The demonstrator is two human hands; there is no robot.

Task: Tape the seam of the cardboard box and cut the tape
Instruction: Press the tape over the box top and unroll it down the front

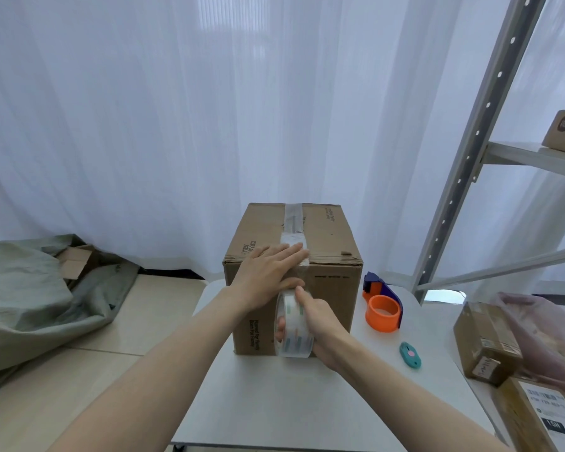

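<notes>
A brown cardboard box point(333, 243) stands on a small white table point(284, 402). Clear tape point(293, 223) runs along its top seam from the far edge to the near edge. My left hand point(268, 272) lies flat over the box's near top edge, fingers spread on the tape. My right hand point(317, 324) grips a roll of clear tape point(292, 334) held against the box's front face, below the left hand. A teal box cutter point(410, 354) lies on the table to the right of the box.
An orange and blue tape dispenser point(383, 303) sits right of the box. Several cardboard parcels point(486, 340) and a pink bag point(548, 334) crowd the right side. A metal shelf frame point(470, 151) rises behind them. A grey-green sack point(30, 298) lies on the floor at left.
</notes>
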